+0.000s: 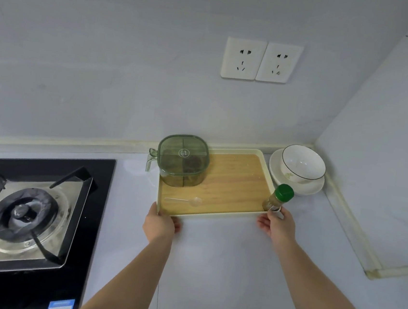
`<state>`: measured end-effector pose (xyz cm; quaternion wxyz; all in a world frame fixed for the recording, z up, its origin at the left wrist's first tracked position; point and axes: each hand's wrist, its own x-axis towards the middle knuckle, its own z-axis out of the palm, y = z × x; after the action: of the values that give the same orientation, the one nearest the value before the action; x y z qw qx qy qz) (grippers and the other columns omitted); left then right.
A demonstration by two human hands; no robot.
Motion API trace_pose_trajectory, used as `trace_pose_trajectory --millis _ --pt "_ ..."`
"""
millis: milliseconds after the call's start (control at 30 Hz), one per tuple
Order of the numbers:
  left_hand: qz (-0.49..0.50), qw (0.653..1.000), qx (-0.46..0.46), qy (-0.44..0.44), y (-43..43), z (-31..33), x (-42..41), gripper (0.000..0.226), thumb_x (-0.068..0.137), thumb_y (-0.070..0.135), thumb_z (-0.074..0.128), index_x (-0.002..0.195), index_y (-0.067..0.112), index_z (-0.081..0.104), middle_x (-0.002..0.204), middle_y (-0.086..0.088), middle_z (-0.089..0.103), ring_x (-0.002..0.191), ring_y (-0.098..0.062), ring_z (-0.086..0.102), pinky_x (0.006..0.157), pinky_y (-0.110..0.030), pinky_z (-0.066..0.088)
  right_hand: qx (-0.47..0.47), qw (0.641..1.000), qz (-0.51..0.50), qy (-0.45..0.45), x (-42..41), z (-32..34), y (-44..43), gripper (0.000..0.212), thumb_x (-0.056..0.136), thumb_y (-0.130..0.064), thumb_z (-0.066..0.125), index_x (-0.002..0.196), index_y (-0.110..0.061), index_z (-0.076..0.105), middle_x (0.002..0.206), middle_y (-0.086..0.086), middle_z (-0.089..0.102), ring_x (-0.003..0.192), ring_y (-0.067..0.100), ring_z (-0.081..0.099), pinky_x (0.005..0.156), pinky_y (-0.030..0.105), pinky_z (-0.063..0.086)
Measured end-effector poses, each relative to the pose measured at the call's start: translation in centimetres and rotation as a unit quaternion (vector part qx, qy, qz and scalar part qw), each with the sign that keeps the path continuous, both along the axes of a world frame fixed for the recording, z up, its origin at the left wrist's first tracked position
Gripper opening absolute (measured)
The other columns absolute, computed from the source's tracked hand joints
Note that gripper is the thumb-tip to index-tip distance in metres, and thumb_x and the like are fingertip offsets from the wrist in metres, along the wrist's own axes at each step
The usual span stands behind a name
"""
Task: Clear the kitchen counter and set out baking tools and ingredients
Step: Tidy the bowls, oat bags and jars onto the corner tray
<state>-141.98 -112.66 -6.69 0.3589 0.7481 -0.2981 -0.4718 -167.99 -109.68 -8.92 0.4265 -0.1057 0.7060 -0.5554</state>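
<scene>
Tray (232, 187) is gripped at near left corner by left hand (159, 224); right hand (280, 225) pinches bottle (277, 199), likely for clearing.

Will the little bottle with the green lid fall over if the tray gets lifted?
Probably, yes. The spice bottle is tall and narrow and already leans at the tray corner, so it would likely tip. Being round, it might then roll. The thumb of the right hand sits by its base and may steady it.

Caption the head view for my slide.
Left hand and right hand grip the tray holding a green box, clear spoon and tilted spice jar.
</scene>
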Motion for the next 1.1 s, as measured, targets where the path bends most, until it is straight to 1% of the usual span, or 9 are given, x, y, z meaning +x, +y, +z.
trace_pose_trajectory --millis 133,267,333,367,433,500,633,833,1100 --pt "0.006 1.0 0.001 -0.017 0.0 -0.1 -1.1 0.044 0.093 0.0 0.028 0.065 0.033 0.039 0.069 -0.01 0.059 0.051 -0.024 0.055 0.043 -0.02 0.046 -0.007 1.0 0.008 -0.006 -1.1 0.1 0.1 0.02 0.096 0.005 0.044 0.111 -0.007 0.05 0.078 0.016 0.058 0.064 0.023 0.059 0.05 0.023 0.057" --pt "-0.002 0.999 -0.006 -0.046 -0.1 -0.5 -1.4 0.044 0.094 0.002 0.028 0.067 0.034 0.04 0.071 -0.011 0.059 0.052 -0.025 0.056 0.048 -0.024 0.044 -0.007 1.0 0.017 -0.004 -1.5 -0.4 0.1 0.022 0.096 0.003 0.044 0.115 -0.005 0.052 0.077 0.015 0.059 0.063 0.023 0.06 0.052 0.024 0.057" --pt "-0.003 1.0 -0.01 -0.024 -0.1 -0.5 -1.2 0.039 0.096 0.004 0.028 0.083 0.03 0.054 0.072 -0.01 0.06 0.052 -0.023 0.056 0.047 -0.024 0.044 -0.005 1.0 0.013 -0.009 -1.4 -0.8 0.2 0.022 0.096 0.002 0.044 0.117 -0.001 0.051 0.075 0.015 0.059 0.061 0.022 0.06 0.051 0.024 0.056" --pt "-0.001 1.0 -0.006 -0.006 -0.1 -0.5 -1.0 0.036 0.097 0.006 0.029 0.102 0.025 0.059 0.073 -0.01 0.061 0.052 -0.024 0.058 0.048 -0.024 0.045 -0.008 1.0 0.008 -0.015 -1.1 -0.8 0.3 0.022 0.096 0.002 0.044 0.117 0.001 0.051 0.074 0.015 0.058 0.06 0.022 0.059 0.05 0.023 0.056" --pt "-0.017 0.999 0.012 0.035 0.1 -0.6 -0.6 0.035 0.1 0.013 0.034 0.128 0.025 0.05 0.076 -0.012 0.064 0.053 -0.025 0.059 0.048 -0.026 0.048 -0.018 0.999 -0.005 -0.037 -0.5 -0.9 0.4 0.023 0.095 0.002 0.046 0.117 0.001 0.049 0.073 0.014 0.056 0.06 0.021 0.057 0.049 0.025 0.054" --pt "-0.027 0.997 0.02 0.067 0.9 -0.5 0.4 0.026 0.101 0.021 0.04 0.126 0.025 0.045 0.084 -0.016 0.066 0.054 -0.025 0.06 0.048 -0.027 0.05 -0.021 0.997 -0.021 -0.071 0.5 -0.9 0.7 0.023 0.095 0.002 0.049 0.117 -0.003 0.047 0.076 0.013 0.055 0.062 0.02 0.057 0.051 0.026 0.054" --pt "-0.039 0.994 -0.02 0.096 3.7 0.2 3.5 0.053 0.101 0.026 0.043 0.148 0.026 0.018 0.092 -0.015 0.067 0.066 -0.03 0.066 0.059 -0.037 0.056 -0.007 0.991 -0.019 -0.132 4.4 0.0 2.3 0.028 0.095 -0.006 0.056 0.119 -0.014 0.043 0.089 0.015 0.058 0.07 0.021 0.061 0.055 0.028 0.055" --pt "-0.027 0.988 -0.125 0.083 9.7 4.4 11.1 0.02 0.1 0.018 0.046 0.118 0.02 0.052 0.088 -0.01 0.069 0.067 -0.021 0.066 0.059 -0.031 0.056 -0.038 0.964 0.167 -0.204 15.4 6.0 5.0 0.02 0.098 -0.013 0.052 0.116 -0.021 0.054 0.095 0.006 0.067 0.077 0.021 0.062 0.064 0.032 0.05" --pt "-0.014 0.977 -0.205 0.052 19.0 9.6 27.2 0.02 0.099 0.011 0.047 0.097 0.014 0.066 0.078 -0.008 0.069 0.068 -0.022 0.065 0.065 -0.036 0.057 -0.138 0.896 0.385 -0.175 33.4 13.0 10.7 0.023 0.098 -0.016 0.048 0.117 -0.023 0.06 0.092 0.001 0.07 0.077 0.014 0.066 0.065 0.028 0.053"
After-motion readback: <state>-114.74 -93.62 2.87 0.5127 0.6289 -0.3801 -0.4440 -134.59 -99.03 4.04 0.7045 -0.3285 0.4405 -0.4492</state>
